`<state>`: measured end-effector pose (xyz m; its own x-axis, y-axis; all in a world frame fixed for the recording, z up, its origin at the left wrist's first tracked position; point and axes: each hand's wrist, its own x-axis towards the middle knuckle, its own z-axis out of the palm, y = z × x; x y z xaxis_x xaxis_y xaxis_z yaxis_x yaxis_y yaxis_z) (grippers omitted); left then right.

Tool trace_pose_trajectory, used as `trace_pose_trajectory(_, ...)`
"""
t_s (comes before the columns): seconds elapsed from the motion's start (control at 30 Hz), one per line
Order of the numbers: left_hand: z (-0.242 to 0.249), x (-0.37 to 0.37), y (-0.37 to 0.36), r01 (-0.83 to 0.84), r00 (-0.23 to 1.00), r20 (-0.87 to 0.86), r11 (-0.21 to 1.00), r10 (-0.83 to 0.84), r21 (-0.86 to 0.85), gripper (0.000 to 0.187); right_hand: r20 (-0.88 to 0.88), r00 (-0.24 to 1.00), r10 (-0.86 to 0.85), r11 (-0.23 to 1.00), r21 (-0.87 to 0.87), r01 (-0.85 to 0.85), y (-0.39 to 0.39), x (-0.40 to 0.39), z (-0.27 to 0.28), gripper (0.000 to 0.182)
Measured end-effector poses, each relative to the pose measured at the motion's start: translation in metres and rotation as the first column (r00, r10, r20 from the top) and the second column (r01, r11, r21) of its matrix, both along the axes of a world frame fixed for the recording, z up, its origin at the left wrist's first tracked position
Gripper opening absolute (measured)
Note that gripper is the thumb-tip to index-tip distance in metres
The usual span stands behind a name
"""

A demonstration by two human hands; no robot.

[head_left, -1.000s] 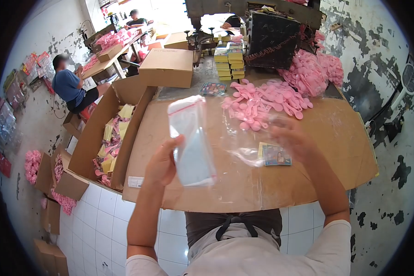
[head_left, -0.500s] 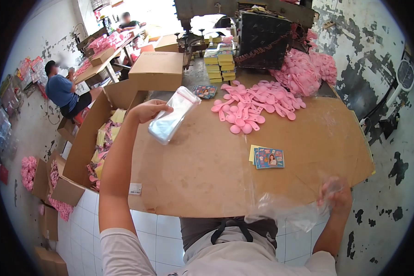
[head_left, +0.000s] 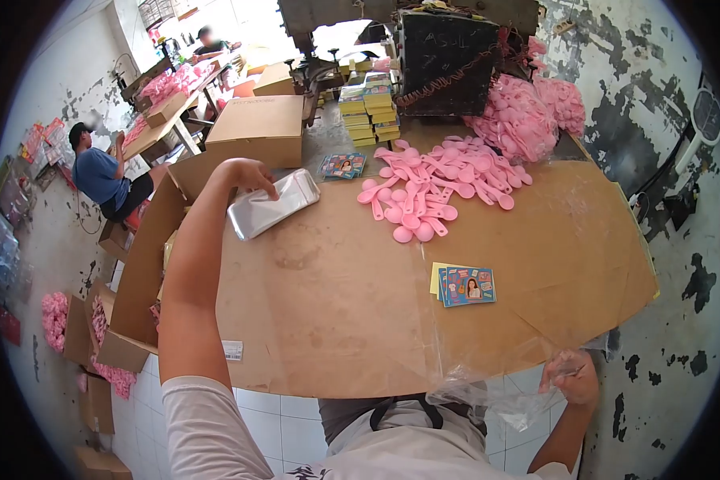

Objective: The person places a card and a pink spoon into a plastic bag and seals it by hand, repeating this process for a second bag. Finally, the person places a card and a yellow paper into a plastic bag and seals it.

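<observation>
My left hand (head_left: 252, 178) is at the upper left of the table (head_left: 336, 304), its fingers on the edge of a stack of clear plastic bags (head_left: 274, 206) that lies on the cardboard surface. My right hand (head_left: 570, 376) is at the lower right table edge, closed on a crumpled clear plastic bag (head_left: 504, 400) that hangs over the edge. Between my hands lies a small fanned set of printed cards (head_left: 468, 286). Beyond them is a loose heap of pink spoons (head_left: 440, 184). More printed cards (head_left: 343, 166) lie right of the clear bag stack.
Card stacks (head_left: 370, 108), a black box (head_left: 444, 64) and a bagged pink spoon pile (head_left: 516, 120) stand at the back. A closed carton (head_left: 256, 132) and an open carton (head_left: 140, 280) are at the left. Two people (head_left: 100, 172) sit farther off.
My left hand has brought the clear bag stack down onto the table, further left. My right hand has moved slightly down and left with the crumpled bag. The view has shifted a little.
</observation>
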<state>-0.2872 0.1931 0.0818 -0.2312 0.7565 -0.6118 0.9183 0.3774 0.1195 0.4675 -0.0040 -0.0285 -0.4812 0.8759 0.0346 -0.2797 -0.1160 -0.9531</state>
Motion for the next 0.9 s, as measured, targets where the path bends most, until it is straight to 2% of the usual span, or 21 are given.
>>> trace_pose_trajectory(0.03, -0.006, -0.007, 0.006, -0.004, 0.999, 0.046, 1.000, 0.003, 0.020, 0.077, 0.029, 0.999, 0.031, 1.000, 0.002, -0.031, 0.001, -0.002, -0.001, 0.026)
trace_pose_trajectory(0.13, -0.009, -0.006, 0.022, 0.201, 0.974, -0.118, 0.978, -0.194, 0.054, 0.080, 0.082, 0.991, 0.103, 0.995, -0.001, -0.104, 0.007, -0.009, -0.006, 0.025)
trace_pose_trajectory(0.23, -0.008, 0.003, 0.032, 0.202, 0.977, -0.072, 0.978, -0.198, 0.053, 0.076, 0.071, 0.990, 0.122, 0.992, -0.043, -0.119, 0.005, -0.015, -0.009, 0.026)
trace_pose_trajectory(0.33, -0.018, 0.000, 0.047, 0.269, 0.955, -0.139, 0.963, -0.263, 0.025, 0.070, 0.053, 0.993, 0.103, 0.992, -0.079, -0.099, 0.002, -0.021, -0.007, 0.026)
trace_pose_trajectory(0.43, -0.026, 0.002, 0.046, 0.257, 0.948, -0.217, 0.961, -0.231, 0.099, 0.066, 0.063, 0.993, 0.099, 0.990, -0.105, -0.092, -0.001, -0.019, -0.008, 0.025)
trace_pose_trajectory(0.53, -0.030, 0.002, 0.040, 0.268, 0.960, -0.148, 0.938, -0.239, 0.222, 0.066, 0.102, 0.984, 0.149, 0.987, -0.075, -0.142, 0.001, -0.015, -0.009, 0.025)
trace_pose_trajectory(0.63, -0.038, 0.000, 0.026, 0.333, 0.938, -0.236, 0.851, -0.254, 0.406, 0.053, 0.190, 0.956, 0.222, 0.974, 0.011, -0.228, 0.005, -0.015, -0.002, 0.028)
trace_pose_trajectory(0.73, -0.033, 0.025, -0.022, 0.122, 0.992, -0.120, 0.593, -0.043, 0.796, 0.058, 0.323, 0.906, 0.273, 0.940, 0.110, -0.322, 0.012, -0.014, 0.009, 0.033)
trace_pose_trajectory(0.8, -0.011, 0.105, -0.085, 0.003, 0.985, 0.068, 0.417, -0.156, 0.909, 0.058, 0.378, 0.888, 0.261, 0.934, 0.132, -0.331, 0.011, -0.032, 0.025, 0.037)
trace_pose_trajectory(0.83, -0.005, 0.164, -0.128, -0.143, 0.985, 0.175, 0.521, -0.011, 0.841, 0.059, 0.360, 0.887, 0.289, 0.911, 0.181, -0.371, 0.015, -0.046, 0.030, 0.037)
trace_pose_trajectory(0.87, -0.009, 0.198, -0.163, -0.133, 0.878, 0.378, 0.610, -0.293, 0.782, 0.066, 0.344, 0.883, 0.319, 0.884, 0.229, -0.408, 0.019, -0.061, 0.037, 0.036)
trace_pose_trajectory(0.9, -0.027, 0.227, -0.194, 0.007, 0.758, 0.438, 0.678, -0.483, 0.735, 0.080, 0.330, 0.876, 0.351, 0.852, 0.275, -0.445, 0.021, -0.076, 0.042, 0.036)
